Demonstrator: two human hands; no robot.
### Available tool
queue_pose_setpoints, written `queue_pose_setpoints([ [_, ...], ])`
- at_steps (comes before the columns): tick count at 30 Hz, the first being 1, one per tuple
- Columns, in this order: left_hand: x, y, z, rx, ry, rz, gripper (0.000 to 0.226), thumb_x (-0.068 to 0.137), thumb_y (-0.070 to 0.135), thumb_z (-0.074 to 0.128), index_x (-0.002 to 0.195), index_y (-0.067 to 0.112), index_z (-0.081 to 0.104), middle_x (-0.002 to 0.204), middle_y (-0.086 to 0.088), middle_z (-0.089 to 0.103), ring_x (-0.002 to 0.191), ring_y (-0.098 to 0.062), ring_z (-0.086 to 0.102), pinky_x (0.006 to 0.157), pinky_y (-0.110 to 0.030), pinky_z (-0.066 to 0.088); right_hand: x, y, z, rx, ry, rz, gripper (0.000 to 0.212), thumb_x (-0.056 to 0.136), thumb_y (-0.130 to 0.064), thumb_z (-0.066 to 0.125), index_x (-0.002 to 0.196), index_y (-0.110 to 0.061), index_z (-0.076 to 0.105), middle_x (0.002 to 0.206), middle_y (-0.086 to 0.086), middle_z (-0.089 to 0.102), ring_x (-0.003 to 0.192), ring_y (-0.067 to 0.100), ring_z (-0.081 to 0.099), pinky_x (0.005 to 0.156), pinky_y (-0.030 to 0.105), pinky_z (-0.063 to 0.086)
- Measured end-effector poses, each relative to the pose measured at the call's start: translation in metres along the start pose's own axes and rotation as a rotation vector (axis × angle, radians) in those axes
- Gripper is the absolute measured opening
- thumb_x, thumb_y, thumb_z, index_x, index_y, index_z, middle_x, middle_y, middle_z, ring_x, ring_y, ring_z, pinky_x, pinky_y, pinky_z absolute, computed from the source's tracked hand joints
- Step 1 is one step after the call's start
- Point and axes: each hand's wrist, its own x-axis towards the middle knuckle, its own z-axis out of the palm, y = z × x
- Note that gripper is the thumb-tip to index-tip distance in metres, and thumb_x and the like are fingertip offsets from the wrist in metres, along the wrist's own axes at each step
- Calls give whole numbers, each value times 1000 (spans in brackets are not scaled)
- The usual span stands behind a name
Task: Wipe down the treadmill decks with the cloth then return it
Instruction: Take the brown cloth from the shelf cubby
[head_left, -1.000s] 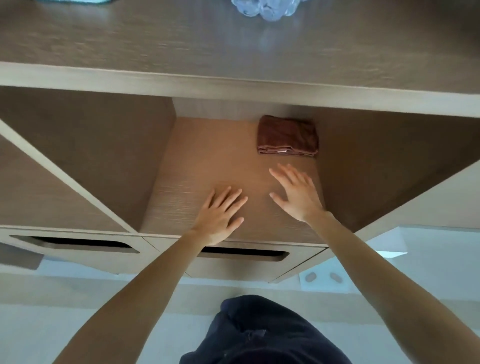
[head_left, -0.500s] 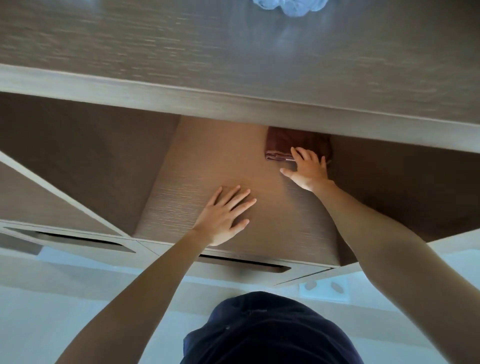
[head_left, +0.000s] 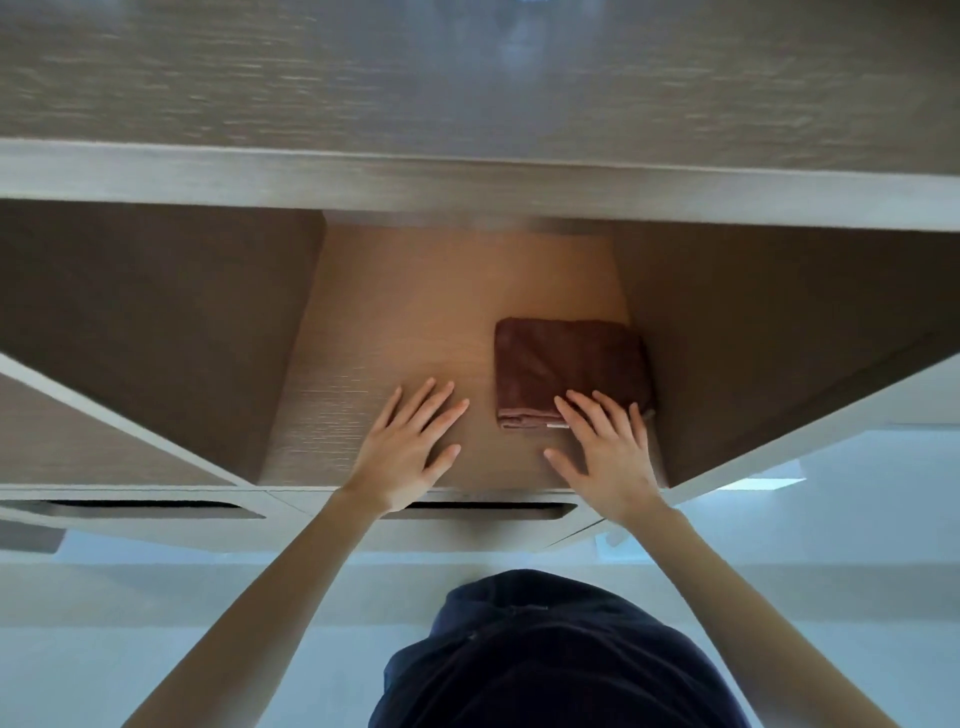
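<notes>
A folded brown cloth lies on the floor of an open wooden cabinet compartment, against its right wall. My right hand is spread flat, its fingertips resting on the cloth's near right corner. To the left of the cloth, my left hand lies flat on the compartment floor with its fingers apart and nothing in it. No treadmill is in view.
A wooden countertop overhangs the compartment from above. Open cabinet doors angle out on both sides. Below the compartment sit two drawer fronts with slot handles. My dark clothing fills the bottom centre over a pale floor.
The cloth has slid from the back of the compartment toward the front, drawn by my right hand, which came back with it. My left hand stayed flat in about the same place.
</notes>
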Motion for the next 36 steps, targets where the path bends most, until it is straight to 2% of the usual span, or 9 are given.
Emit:
queue_pose_setpoints([
  [3, -6, -1, -2, 4, 0, -6, 56, 96, 51, 18, 147, 30, 24, 156, 6, 16, 145, -13, 4, 118, -44, 8, -20, -6, -8, 67, 51, -11, 64, 88, -60, 29, 138, -25, 49, 142, -6, 46, 136, 22, 33, 114, 54, 9],
  [5, -7, 0, -4, 3, -4, -7, 56, 96, 50, 18, 147, 30, 25, 156, 6, 16, 145, -13, 4, 118, -44, 8, -7, -5, -14, 133, 143, 44, 55, 91, -53, 42, 136, -22, 51, 141, -2, 48, 136, 24, 33, 112, 57, 12],
  [9, -7, 2, -6, -2, -17, -18, 55, 96, 49, 20, 147, 29, 27, 156, 5, 18, 145, -14, 6, 118, -44, 8, 49, -13, -12, 288, 41, 303, 65, 90, -60, 41, 148, -32, 27, 157, -1, 18, 144, 28, 6, 110, 63, 2],
  [11, -7, 3, -5, 4, -19, -20, 55, 96, 49, 21, 147, 28, 27, 156, 5, 19, 145, -14, 6, 118, -44, 9, 66, -25, 2, 186, -29, 366, 70, 87, -69, 34, 148, -38, 19, 158, -2, 10, 144, 31, -1, 106, 68, -3],
  [14, -6, 3, -5, -5, -9, -23, 54, 96, 48, 24, 146, 28, 29, 155, 4, 21, 145, -14, 7, 118, -45, 11, 65, -34, 15, -23, 16, 325, 68, 86, -71, 34, 146, -39, 27, 156, 2, 20, 143, 34, 6, 105, 70, 3],
  [19, -7, 1, -3, -27, 24, -13, 53, 96, 47, 28, 144, 28, 34, 154, 4, 25, 145, -14, 11, 116, -44, 12, 45, -3, 17, 5, 105, 120, 60, 84, -67, 44, 139, -42, 40, 151, -5, 31, 143, 27, 15, 109, 65, 7],
  [25, -6, 2, -7, -58, 42, -13, 52, 95, 46, 33, 142, 27, 38, 153, 3, 28, 144, -14, 14, 116, -44, 15, 64, -22, 12, 139, 32, 271, 98, 64, -89, 23, 148, -37, 20, 157, -2, 16, 144, 25, 3, 108, 64, -2],
  [31, -7, 4, -10, -100, 65, 1, 50, 94, 42, 36, 140, 23, 43, 151, 1, 33, 143, -16, 20, 115, -45, 17, 44, -22, 26, 3, 342, 85, 51, 71, -71, 53, 112, -41, 63, 121, 0, 56, 115, 28, 50, 92, 56, 37],
  [36, -18, 3, -14, -85, 40, 34, 51, 95, 41, 34, 141, 21, 41, 151, -1, 33, 142, -18, 22, 114, -44, 19, 39, -24, 27, 28, 466, 37, 34, 71, -62, 61, 93, -37, 71, 94, -4, 60, 87, 20, 57, 72, 35, 33],
])
